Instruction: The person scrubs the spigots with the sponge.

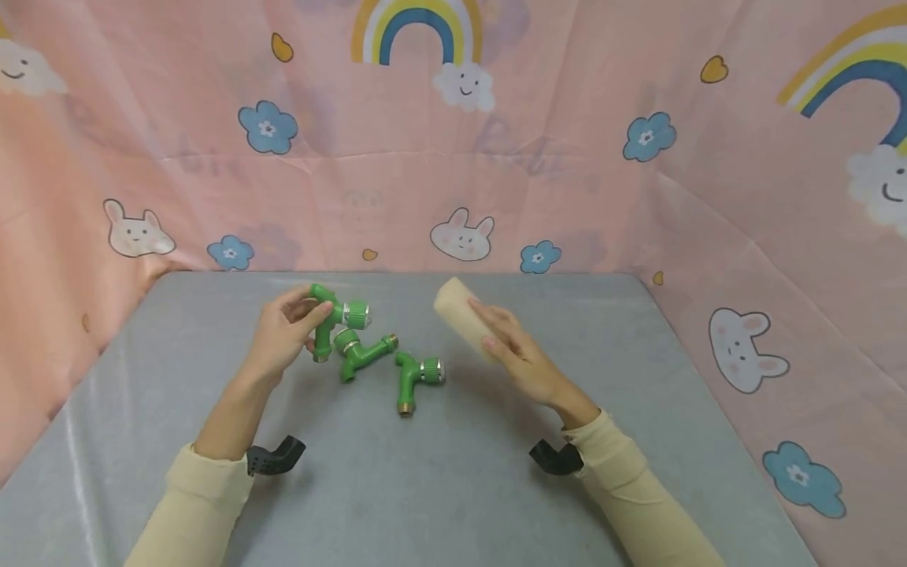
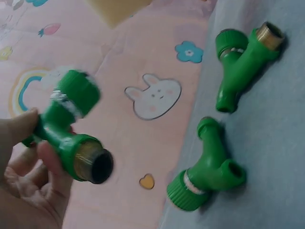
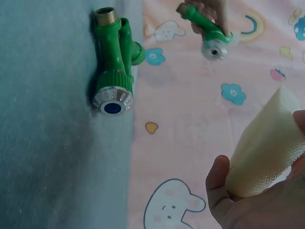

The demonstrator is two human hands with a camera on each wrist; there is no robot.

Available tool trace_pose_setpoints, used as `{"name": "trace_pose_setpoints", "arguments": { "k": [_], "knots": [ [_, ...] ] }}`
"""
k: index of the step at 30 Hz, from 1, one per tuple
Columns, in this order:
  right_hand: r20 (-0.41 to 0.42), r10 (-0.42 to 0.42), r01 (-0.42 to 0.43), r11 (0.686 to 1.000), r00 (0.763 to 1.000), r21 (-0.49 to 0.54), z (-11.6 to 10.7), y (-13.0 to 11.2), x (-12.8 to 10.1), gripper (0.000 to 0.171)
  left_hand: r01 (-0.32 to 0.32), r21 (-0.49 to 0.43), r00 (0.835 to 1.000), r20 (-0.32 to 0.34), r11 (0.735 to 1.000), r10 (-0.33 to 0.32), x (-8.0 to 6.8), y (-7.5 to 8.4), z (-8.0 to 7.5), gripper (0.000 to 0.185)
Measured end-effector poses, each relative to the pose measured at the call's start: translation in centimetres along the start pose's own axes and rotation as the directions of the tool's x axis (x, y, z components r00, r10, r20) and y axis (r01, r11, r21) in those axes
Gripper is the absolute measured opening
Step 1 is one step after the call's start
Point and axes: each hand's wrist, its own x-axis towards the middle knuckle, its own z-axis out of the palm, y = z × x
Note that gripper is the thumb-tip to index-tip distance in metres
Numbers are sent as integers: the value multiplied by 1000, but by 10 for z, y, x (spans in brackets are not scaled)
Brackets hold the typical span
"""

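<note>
My left hand [image 1: 282,335] grips a green plastic faucet [image 1: 326,319] above the table, its ribbed knob pointing right. In the left wrist view the held faucet [image 2: 62,129] shows a brass threaded end turned toward the camera. My right hand [image 1: 520,354] holds a cream sponge block [image 1: 464,315] between thumb and fingers, raised and tilted. The same sponge [image 3: 267,143] fills the right side of the right wrist view. Two more green faucets lie on the table between the hands: a left faucet [image 1: 363,354] close under the held one, and a right faucet [image 1: 409,382].
The grey-covered table [image 1: 425,496] reaches back to a pink curtain [image 1: 340,181] printed with rainbows, rabbits and flowers. This curtain also hangs along both sides. A black curved bracket [image 1: 276,457] sits at the left wrist, and a matching bracket [image 1: 556,458] at the right.
</note>
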Motion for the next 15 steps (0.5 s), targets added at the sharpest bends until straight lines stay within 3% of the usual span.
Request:
{"name": "trace_pose_setpoints", "arguments": {
  "k": [6, 15],
  "knots": [
    [3, 42, -42, 998, 999, -53, -1, 6, 1, 52, 119, 190, 985, 99, 974, -140, 0, -4, -22, 44],
    [1, 94, -93, 986, 996, -139, -9, 14, 3, 53, 207, 245, 963, 119, 947, -241, 8, -21, -42, 44]
  ]
}}
